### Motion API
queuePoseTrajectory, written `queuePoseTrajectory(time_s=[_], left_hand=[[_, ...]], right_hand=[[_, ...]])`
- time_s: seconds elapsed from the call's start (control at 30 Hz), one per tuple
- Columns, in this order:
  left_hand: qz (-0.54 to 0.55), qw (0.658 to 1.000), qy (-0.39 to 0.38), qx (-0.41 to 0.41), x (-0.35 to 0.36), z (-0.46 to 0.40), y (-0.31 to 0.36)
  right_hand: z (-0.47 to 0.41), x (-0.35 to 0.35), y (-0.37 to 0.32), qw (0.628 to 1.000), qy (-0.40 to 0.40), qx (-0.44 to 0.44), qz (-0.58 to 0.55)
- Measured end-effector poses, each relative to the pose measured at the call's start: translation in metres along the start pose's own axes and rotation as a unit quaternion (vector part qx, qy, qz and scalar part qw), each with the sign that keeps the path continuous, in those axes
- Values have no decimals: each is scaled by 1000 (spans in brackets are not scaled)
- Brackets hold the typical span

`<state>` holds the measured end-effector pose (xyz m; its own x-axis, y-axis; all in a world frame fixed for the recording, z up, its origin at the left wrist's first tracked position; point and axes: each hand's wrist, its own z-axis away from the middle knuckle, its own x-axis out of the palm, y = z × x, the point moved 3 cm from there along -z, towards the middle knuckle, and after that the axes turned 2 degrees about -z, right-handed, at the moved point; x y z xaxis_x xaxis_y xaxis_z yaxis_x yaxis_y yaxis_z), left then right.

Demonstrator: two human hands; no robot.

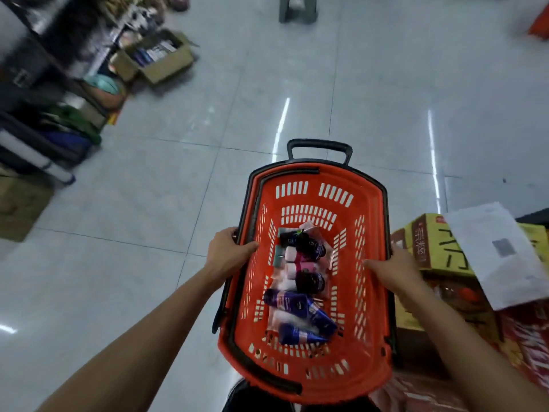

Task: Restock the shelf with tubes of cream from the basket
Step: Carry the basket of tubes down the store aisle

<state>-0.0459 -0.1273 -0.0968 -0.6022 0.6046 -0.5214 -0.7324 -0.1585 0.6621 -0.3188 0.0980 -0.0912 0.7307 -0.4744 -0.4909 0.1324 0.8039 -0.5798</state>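
An orange plastic basket (368,307) with black handles is held above the tiled floor in front of me. My left hand (228,252) grips its left rim, thumb over the edge. My right hand (392,267) grips its right rim. On the basket's bottom lie several tubes of cream (300,292), blue, dark purple and pink-white, heaped along the middle. The shelf (38,84) stands at the far left, blurred, packed with goods.
An open cardboard box (160,59) sits on the floor by the shelf. Yellow and red cartons (430,257) with a white paper sheet (499,254) on top are stacked close at my right. A grey stool (297,8) stands far ahead. Another cardboard box (20,203) lies at left.
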Motion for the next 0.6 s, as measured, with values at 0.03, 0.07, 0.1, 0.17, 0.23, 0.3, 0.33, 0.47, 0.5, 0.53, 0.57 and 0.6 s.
queuePoseTrajectory(time_s=[0.03,0.07,0.1,0.17,0.23,0.3,0.33,0.47,0.5,0.53,0.57,0.6], left_hand=[[6,1000,7,10,-12,10,6],[16,1000,15,20,-23,20,12],[28,999,22,29,-33,28,17],[49,997,34,40,-49,44,22],[65,996,34,43,-62,54,22],[77,995,32,48,-70,60,19],[80,995,35,51,-72,62,18],[67,994,64,52,-83,66,12],[65,994,66,53,-86,65,10],[65,994,67,53,-89,64,8],[66,994,67,53,-91,63,5],[66,994,68,54,-94,62,3]], right_hand=[[13,-4,-9,1000,7,-12,1],[24,-9,-18,1000,18,-24,3],[35,-12,-24,999,28,-35,5],[56,-17,-35,997,51,-50,7],[71,-18,-40,996,67,-61,12],[82,-16,-41,994,77,-74,12],[87,-13,-41,993,78,-85,10],[98,1,-41,991,74,-111,9],[99,4,-43,989,83,-117,25],[100,7,-45,987,91,-125,41],[101,10,-49,985,99,-130,55],[102,14,-52,983,108,-133,65]])
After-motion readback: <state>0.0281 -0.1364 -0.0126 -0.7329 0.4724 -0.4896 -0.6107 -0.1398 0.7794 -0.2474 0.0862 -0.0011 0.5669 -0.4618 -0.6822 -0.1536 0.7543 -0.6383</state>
